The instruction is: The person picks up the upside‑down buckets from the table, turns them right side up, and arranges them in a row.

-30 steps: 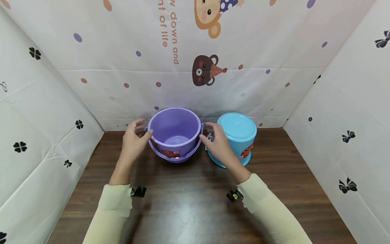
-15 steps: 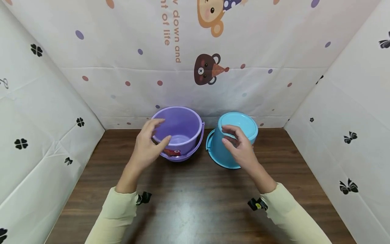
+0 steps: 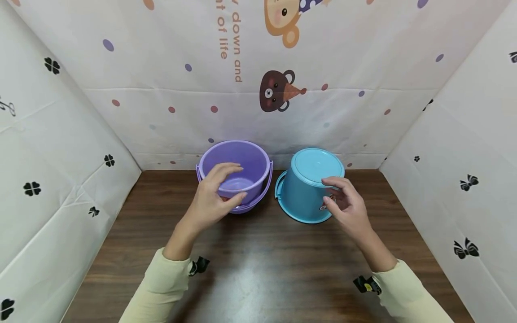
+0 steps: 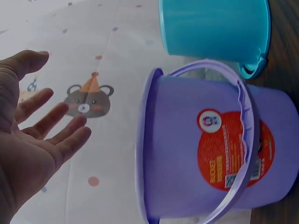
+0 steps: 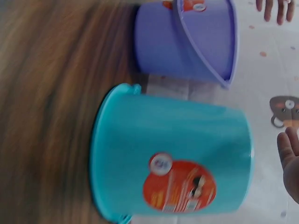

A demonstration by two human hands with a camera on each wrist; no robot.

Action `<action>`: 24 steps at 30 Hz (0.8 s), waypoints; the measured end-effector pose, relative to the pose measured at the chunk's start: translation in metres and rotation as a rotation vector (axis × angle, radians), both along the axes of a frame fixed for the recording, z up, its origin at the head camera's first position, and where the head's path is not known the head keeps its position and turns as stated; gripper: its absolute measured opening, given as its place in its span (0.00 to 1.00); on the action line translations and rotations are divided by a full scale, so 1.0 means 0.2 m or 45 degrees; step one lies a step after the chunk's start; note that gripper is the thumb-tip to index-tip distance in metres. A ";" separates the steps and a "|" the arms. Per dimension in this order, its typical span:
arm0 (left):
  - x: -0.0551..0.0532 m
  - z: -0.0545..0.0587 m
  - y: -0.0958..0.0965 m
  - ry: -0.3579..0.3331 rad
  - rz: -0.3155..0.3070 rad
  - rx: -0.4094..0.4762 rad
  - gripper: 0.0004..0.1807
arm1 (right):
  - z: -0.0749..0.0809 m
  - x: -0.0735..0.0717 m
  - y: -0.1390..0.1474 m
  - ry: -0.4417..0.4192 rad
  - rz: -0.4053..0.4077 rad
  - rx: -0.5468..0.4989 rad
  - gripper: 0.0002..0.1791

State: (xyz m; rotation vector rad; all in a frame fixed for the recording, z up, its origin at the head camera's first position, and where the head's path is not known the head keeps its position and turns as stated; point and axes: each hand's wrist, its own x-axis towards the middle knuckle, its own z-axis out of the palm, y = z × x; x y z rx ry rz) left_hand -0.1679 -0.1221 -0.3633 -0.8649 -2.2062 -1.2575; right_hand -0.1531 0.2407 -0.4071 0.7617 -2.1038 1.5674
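A purple bucket (image 3: 258, 193) stands upright on the wooden table, its handle hanging down at the front over a red label (image 4: 219, 149). To its right a turquoise bucket (image 3: 307, 197) sits upside down, base up and rim on the table, with a similar label (image 5: 180, 185). My left hand (image 3: 210, 197) hovers in front of the purple bucket, fingers spread and loosely bent, holding nothing. By the turquoise bucket's right side hangs my right hand (image 3: 349, 208), fingers relaxed and holding nothing. In both wrist views the hands appear apart from the buckets.
The dark wooden table (image 3: 258, 269) runs forward to a printed cloth backdrop (image 3: 161, 130) close behind both buckets. Cloth walls flank it, the left wall (image 3: 52, 157) and the right wall (image 3: 444, 157).
Both hands have left the purple bucket's sides. My left hand has moved right, across its front; my right hand has moved right, past the turquoise bucket's front. Both buckets have stayed in place.
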 end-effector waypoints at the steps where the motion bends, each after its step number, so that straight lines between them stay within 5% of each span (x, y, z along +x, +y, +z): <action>1: 0.00 0.00 0.01 -0.010 -0.023 0.006 0.29 | -0.01 0.01 0.02 0.005 -0.016 0.004 0.27; 12: 0.03 -0.12 0.15 -0.003 -0.150 -0.144 0.31 | -0.17 0.04 0.27 0.054 -0.248 0.155 0.26; 24: 0.01 -0.30 0.32 -0.040 -0.262 -0.273 0.30 | -0.30 0.00 0.46 0.048 -0.294 0.314 0.28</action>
